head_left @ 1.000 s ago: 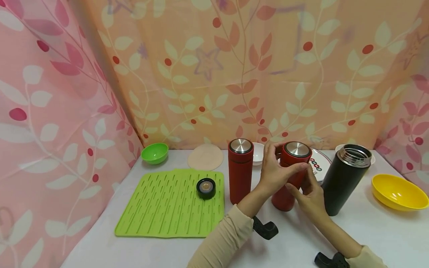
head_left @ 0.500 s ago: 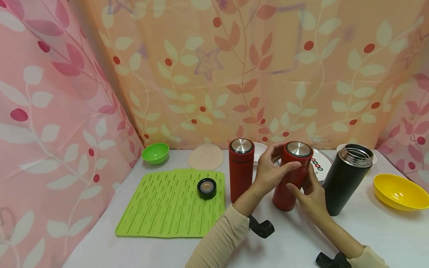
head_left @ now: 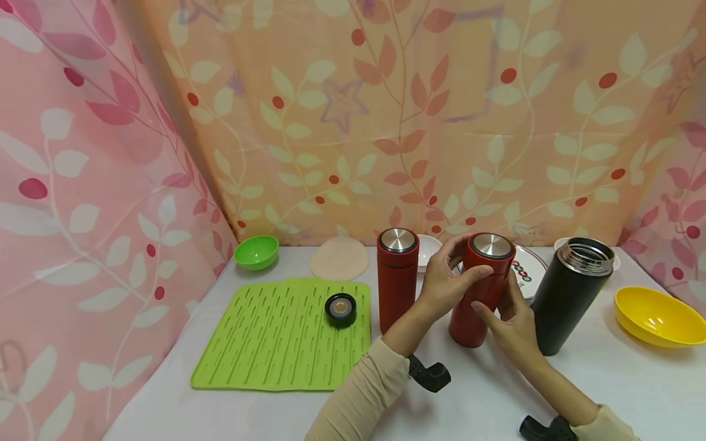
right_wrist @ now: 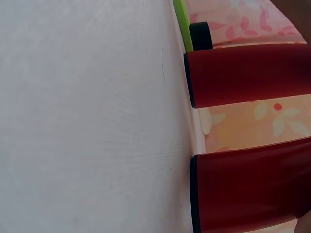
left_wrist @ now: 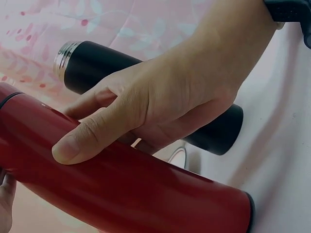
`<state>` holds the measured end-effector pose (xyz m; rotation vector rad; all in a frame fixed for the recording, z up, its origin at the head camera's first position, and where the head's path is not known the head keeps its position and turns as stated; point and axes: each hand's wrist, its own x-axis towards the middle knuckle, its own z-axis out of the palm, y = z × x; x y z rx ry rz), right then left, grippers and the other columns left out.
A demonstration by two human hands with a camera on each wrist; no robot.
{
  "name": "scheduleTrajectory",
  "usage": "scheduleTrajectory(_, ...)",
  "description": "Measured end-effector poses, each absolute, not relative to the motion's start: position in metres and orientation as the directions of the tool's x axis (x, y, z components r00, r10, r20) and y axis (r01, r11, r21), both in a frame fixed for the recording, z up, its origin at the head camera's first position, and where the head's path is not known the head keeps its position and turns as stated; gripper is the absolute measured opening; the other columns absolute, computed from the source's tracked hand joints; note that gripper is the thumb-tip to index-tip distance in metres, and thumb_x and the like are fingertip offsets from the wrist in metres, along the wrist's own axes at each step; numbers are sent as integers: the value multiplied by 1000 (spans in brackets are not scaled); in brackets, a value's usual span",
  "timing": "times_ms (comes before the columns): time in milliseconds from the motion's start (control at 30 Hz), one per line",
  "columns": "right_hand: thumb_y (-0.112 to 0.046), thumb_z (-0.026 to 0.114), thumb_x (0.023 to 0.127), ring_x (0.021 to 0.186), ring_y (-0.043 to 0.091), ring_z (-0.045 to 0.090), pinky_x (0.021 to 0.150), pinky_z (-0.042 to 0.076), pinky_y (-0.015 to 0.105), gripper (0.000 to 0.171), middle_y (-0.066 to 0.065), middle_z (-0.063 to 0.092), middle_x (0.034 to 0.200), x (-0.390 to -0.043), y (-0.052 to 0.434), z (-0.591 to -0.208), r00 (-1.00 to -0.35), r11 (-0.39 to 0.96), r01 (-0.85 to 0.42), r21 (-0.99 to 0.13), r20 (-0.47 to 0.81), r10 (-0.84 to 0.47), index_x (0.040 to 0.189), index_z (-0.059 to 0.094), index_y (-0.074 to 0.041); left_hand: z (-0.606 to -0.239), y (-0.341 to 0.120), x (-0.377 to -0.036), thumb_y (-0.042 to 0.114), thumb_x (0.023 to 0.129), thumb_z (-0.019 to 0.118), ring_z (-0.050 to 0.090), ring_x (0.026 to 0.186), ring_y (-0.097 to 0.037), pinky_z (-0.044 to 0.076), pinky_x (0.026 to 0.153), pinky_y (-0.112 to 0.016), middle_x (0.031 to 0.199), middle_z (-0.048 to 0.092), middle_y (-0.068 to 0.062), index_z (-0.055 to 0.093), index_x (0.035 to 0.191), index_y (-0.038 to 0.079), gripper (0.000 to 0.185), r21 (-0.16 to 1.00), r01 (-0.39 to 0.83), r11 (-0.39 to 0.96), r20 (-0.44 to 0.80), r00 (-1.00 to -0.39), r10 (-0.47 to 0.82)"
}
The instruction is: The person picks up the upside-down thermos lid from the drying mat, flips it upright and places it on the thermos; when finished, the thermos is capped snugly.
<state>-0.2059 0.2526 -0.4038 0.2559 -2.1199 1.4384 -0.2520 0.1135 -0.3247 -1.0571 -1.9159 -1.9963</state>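
I have both hands on the red flask [head_left: 481,288], which stands slightly tilted on the white table [head_left: 276,410], between a second red flask [head_left: 396,278] and the black flask [head_left: 570,294]. My left hand [head_left: 448,278] curls around its upper part just below the steel-topped lid [head_left: 491,245], and my right hand [head_left: 510,318] grips the lower body from the side. Both red flasks are closed, so I cannot see inside them; the black flask is open at its steel mouth, but what it holds I cannot tell. Its black cap [head_left: 340,308] lies on the green mat [head_left: 265,337]. The green bowl [head_left: 255,251] and the yellow bowl [head_left: 656,315] look empty. Compared with one second ago, my left hand has turned a little around the lid and the flask sits a bit more upright; everything else stays in place. The left wrist view shows the thumb [left_wrist: 92,138] pressed flat on the red body, with the black flask behind it, which the head view hides. The right wrist view shows only the bases of both red flasks on the table, and no fingers.
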Motion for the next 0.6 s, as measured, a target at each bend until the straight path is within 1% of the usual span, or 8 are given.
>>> scheduleTrajectory(167,2,67,80,119,-12,43,89,39,4,94,8,36,146,-204,252,-403,-815,389,-473,-791,560,147,148,10,-29,-326,115,-250,4,80,68,55,114,-10,40,99,-17,125,54,-12,47,128,3,52,829,516,-215,559,-761,330)
scheduleTrajectory(233,3,66,80,118,-12,43,89,39,4,93,6,37,146,-204,251,-403,-812,380,-478,-792,563,152,148,11,-30,-326,116,-249,3,80,68,54,114,-9,40,99,-17,125,54,-12,48,128,2,52,834,500,-234,552,-768,325)
scheduleTrajectory(333,5,66,79,118,-11,44,89,40,5,93,6,38,145,-205,251,-402,-806,369,-488,-791,571,156,147,13,-29,-319,114,-244,0,80,67,54,115,-10,40,99,-16,126,53,-15,47,127,-1,51,841,489,-231,541,-775,327)
scheduleTrajectory(400,4,66,79,118,-11,44,89,40,5,93,5,38,145,-205,251,-402,-813,366,-475,-800,559,166,147,13,-31,-315,112,-241,-1,80,67,53,116,-11,40,99,-16,126,53,-15,47,127,-2,51,844,485,-227,536,-777,330)
scheduleTrajectory(500,2,67,79,118,-10,44,89,40,5,93,6,37,146,-204,250,-403,-823,377,-449,-810,539,179,147,13,-33,-315,111,-241,-1,80,67,53,116,-12,39,99,-16,127,53,-15,46,129,-1,53,854,469,-225,520,-784,338)
scheduleTrajectory(600,-1,68,80,118,-9,45,89,40,6,93,4,38,145,-205,250,-403,-827,388,-436,-812,531,183,147,13,-34,-323,115,-248,2,80,68,53,116,-10,39,99,-16,128,53,-12,46,130,2,55,854,463,-238,520,-784,340)
